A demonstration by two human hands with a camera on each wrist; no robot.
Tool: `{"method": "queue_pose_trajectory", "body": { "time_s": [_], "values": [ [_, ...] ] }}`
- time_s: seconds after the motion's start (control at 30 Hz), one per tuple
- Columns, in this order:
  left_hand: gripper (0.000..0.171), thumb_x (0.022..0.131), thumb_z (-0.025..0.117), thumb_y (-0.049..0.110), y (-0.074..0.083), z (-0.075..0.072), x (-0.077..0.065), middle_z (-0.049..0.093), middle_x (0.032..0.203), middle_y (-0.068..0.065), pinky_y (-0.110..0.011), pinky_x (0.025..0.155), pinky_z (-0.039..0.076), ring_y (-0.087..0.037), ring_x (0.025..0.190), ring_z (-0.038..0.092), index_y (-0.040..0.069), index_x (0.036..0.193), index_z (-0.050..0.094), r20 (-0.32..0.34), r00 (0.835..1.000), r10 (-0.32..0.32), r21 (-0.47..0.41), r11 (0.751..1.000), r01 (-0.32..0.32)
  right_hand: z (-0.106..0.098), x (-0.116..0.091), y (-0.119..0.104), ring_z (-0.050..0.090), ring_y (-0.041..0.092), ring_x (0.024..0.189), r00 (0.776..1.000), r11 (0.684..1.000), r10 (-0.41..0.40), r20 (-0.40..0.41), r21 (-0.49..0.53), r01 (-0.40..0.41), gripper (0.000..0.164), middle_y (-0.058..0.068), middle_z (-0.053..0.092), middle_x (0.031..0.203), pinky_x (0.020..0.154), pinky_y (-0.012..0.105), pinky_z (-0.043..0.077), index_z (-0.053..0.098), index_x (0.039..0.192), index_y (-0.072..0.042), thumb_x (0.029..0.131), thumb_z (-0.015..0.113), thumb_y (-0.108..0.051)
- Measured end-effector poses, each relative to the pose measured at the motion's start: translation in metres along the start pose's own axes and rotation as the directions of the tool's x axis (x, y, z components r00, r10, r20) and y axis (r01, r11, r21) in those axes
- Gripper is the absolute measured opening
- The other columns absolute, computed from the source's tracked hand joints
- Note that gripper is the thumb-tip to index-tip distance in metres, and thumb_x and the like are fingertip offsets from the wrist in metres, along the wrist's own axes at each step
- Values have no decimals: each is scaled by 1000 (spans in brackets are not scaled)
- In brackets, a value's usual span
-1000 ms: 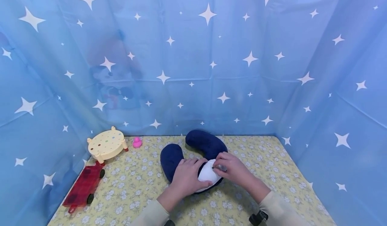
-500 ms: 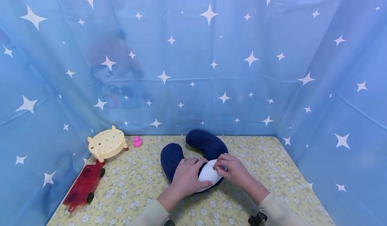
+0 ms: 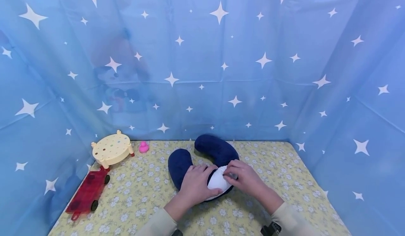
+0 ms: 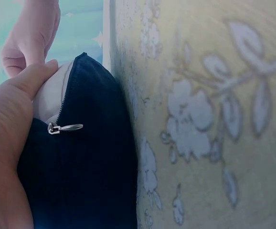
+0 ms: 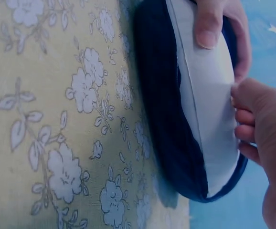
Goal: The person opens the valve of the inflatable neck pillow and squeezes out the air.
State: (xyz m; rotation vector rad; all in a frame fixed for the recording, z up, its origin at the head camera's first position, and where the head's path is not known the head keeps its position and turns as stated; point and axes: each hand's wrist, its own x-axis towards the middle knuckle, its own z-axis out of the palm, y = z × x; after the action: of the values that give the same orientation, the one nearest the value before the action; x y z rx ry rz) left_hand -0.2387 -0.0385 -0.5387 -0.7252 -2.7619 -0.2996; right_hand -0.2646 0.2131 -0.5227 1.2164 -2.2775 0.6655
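Note:
A navy U-shaped neck pillow [image 3: 218, 149] lies on the table, its zipped cover parted along the near curve. White inner cushion [image 3: 217, 180] shows through that gap. My left hand [image 3: 197, 184] grips the pillow's curve, thumb on the white part and fingers over the navy fabric. With bent fingers, my right hand [image 3: 245, 177] pinches at the far edge of the white part; its fingertips are partly hidden in the head view. In the left wrist view, a silver zipper pull [image 4: 71, 127] sits at one end of the opening.
A cream dotted toy stool [image 3: 112, 149] lies tipped at the back left, with a pink toy duck [image 3: 143, 147] beside it. Nearer stands a see-through red toy cart [image 3: 88, 192] with black wheels. A blue star-printed curtain [image 3: 190, 60] surrounds the flowered tablecloth [image 3: 142, 197].
The right hand shifts only slightly at the edge of the white cushion. The left hand and the pillow stay in place.

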Motion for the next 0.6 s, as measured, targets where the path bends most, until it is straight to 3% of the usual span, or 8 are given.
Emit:
{"method": "queue_pose_trajectory", "body": {
  "time_s": [0.2,0.4,0.6],
  "values": [
    [82,89,71,85,1,-1,-1,71,133,5,-44,98,53,-20,115,69,34,152,61,-11,1000,-2,-3,1000,2,4,1,3,66,13,86,988,987,-155,-27,-55,153,18,-3,70,100,76,31,59,80,99,-14,89,89,-2],
    [82,89,71,86,1,-1,-1,71,132,5,-43,97,53,-20,115,69,34,152,61,-25,1000,6,8,1000,-5,6,0,2,66,12,87,993,991,-113,-13,-76,112,23,-3,70,99,77,29,59,75,99,-14,87,90,0],
    [83,89,71,85,0,-3,0,71,132,4,-45,97,53,-20,116,69,34,153,61,-18,1000,5,-4,1000,-5,8,0,2,64,11,84,991,988,-127,-45,-93,122,23,-3,68,96,75,26,58,73,96,-13,85,87,1]
  ]
}}
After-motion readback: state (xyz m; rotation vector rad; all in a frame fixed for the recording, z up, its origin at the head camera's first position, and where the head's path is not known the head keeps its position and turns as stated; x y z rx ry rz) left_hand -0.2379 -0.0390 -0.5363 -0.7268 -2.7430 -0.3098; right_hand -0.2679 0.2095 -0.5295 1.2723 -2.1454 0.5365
